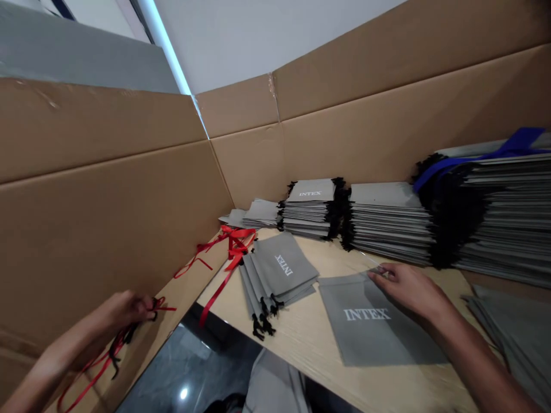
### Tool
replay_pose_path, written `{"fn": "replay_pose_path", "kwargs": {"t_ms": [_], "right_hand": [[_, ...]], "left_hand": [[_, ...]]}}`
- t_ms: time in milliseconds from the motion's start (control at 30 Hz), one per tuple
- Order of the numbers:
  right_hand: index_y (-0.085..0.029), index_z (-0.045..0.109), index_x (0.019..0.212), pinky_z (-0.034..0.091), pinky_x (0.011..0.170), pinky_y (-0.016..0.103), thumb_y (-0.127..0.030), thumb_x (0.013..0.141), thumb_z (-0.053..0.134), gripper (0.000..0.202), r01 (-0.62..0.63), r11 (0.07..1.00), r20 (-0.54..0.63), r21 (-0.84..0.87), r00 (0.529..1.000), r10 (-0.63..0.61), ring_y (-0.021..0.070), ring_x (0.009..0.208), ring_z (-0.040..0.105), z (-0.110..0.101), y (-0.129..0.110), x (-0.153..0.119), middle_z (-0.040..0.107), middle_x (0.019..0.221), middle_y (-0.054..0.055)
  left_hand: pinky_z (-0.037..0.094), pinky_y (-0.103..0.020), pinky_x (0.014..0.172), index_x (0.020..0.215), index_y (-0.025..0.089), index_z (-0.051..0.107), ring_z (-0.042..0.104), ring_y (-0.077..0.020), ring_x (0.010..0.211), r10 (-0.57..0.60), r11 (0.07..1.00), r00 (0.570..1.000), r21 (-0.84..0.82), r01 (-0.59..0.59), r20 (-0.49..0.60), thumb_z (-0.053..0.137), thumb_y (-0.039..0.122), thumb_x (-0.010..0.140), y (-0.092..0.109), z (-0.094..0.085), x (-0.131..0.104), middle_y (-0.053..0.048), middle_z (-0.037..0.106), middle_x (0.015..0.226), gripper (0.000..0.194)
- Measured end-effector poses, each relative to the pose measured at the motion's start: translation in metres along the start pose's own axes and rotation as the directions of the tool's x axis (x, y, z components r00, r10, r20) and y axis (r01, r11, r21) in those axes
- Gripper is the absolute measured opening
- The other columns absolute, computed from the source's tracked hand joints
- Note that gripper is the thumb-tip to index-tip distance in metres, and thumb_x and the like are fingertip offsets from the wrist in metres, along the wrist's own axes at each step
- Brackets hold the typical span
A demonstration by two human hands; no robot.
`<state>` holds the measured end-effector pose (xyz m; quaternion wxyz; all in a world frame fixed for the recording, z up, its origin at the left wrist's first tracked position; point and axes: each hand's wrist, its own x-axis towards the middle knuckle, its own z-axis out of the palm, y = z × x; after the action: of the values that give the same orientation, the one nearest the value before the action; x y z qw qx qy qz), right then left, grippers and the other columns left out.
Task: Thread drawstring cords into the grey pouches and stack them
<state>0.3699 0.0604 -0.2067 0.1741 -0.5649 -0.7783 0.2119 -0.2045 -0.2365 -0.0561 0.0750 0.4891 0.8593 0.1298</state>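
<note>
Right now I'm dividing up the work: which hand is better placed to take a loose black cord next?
Probably the left hand: it is at the loose black cords, while the right hand is at the spread-out grey bag.

Flat grey bag (365,339): marked "INTEX" in white capitals. Fanned pile's top bag (298,252) and rear stack's top bag (312,186): each carries the same white word.

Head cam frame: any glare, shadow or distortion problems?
Head view: glare spot on the glossy floor; light strip at top left looks blown out; flat grey bag darkens beneath the right forearm, but its print is legible; black cords on the right merge into dark clumps; wide-angle stretch toward the edges.
</note>
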Motion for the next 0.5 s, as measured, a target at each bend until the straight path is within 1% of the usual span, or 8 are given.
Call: {"fn": "replay_pose_path", "kwargs": {"t_ms": [33,100,167,233,300,367,433,500], "right_hand": [[-0.023,0.073,0.080,0.042,0.066,0.034,-0.045,0.093,0.053,0.032,0.009,1.000,0.001,0.008,1.000,-0.009,0.0301,0.078,0.072,0.001,0.001,0.001,0.080,0.082,0.012],[-0.023,0.072,0.078,0.043,0.066,0.035,-0.047,0.092,0.051,0.035,0.030,0.999,0.015,0.032,0.999,-0.030,0.0306,0.077,0.073,0.003,0.003,0.002,0.079,0.079,0.012],[-0.024,0.071,0.077,0.044,0.065,0.035,-0.051,0.090,0.050,0.037,0.031,0.998,0.028,0.063,0.999,-0.033,0.0309,0.075,0.073,0.005,0.004,0.003,0.077,0.074,0.011],[-0.024,0.072,0.077,0.045,0.064,0.036,-0.053,0.087,0.050,0.037,0.027,0.995,0.027,0.101,0.999,-0.030,0.0311,0.073,0.073,0.006,0.005,0.003,0.076,0.070,0.010],[-0.025,0.072,0.075,0.047,0.065,0.036,-0.054,0.085,0.052,0.037,0.032,0.990,0.006,0.138,0.999,-0.033,0.0318,0.071,0.073,0.006,0.006,0.003,0.075,0.069,0.010],[-0.025,0.071,0.072,0.048,0.066,0.037,-0.054,0.083,0.053,0.036,0.037,0.986,-0.018,0.160,0.999,-0.035,0.0332,0.070,0.073,0.006,0.006,0.003,0.075,0.067,0.011],[-0.026,0.071,0.070,0.048,0.065,0.038,-0.054,0.083,0.053,0.036,0.037,0.985,-0.028,0.169,0.999,-0.033,0.0344,0.068,0.073,0.004,0.006,0.002,0.074,0.065,0.011],[-0.026,0.071,0.068,0.047,0.062,0.038,-0.054,0.083,0.051,0.037,0.042,0.985,-0.019,0.169,0.999,-0.039,0.0348,0.066,0.072,0.003,0.005,0.002,0.074,0.063,0.012]], "left_hand": [[0.047,-0.030,0.057,0.055,0.029,0.074,0.067,-0.0267,0.058,-0.022,1.000,0.999,0.022,0.021,0.048,0.079,0.061,0.052,-0.018,0.008,-0.011,0.003,0.070,0.053,0.033],[0.049,-0.032,0.061,0.067,0.029,0.076,0.068,-0.0271,0.064,-0.021,1.000,1.000,0.013,0.021,0.022,0.077,0.069,0.058,-0.046,0.026,-0.027,0.002,0.073,0.062,0.041],[0.052,-0.033,0.066,0.079,0.027,0.076,0.069,-0.0276,0.070,0.020,1.000,0.999,-0.010,-0.020,-0.048,0.072,0.075,0.064,-0.064,0.042,-0.035,-0.001,0.075,0.073,0.050],[0.053,-0.034,0.069,0.082,0.025,0.073,0.069,-0.0278,0.072,0.048,0.999,0.997,-0.023,-0.050,-0.062,0.066,0.077,0.072,-0.075,0.052,-0.039,-0.005,0.077,0.078,0.053],[0.053,-0.035,0.072,0.078,0.025,0.069,0.070,-0.0284,0.074,0.056,0.998,0.998,-0.027,-0.057,-0.043,0.058,0.078,0.079,-0.081,0.057,-0.042,-0.007,0.077,0.078,0.054],[0.054,-0.036,0.075,0.074,0.025,0.066,0.071,-0.0295,0.077,0.064,0.997,0.997,-0.031,-0.065,-0.045,0.054,0.079,0.082,-0.080,0.056,-0.045,-0.009,0.077,0.078,0.056],[0.055,-0.037,0.078,0.072,0.025,0.066,0.071,-0.0300,0.079,0.069,0.996,0.994,-0.045,-0.073,-0.084,0.052,0.082,0.081,-0.073,0.050,-0.047,-0.010,0.077,0.080,0.060],[0.055,-0.036,0.078,0.075,0.024,0.066,0.070,-0.0294,0.081,0.041,0.997,0.986,-0.058,-0.051,-0.162,0.049,0.086,0.080,-0.060,0.035,-0.048,-0.009,0.076,0.081,0.064]]}}
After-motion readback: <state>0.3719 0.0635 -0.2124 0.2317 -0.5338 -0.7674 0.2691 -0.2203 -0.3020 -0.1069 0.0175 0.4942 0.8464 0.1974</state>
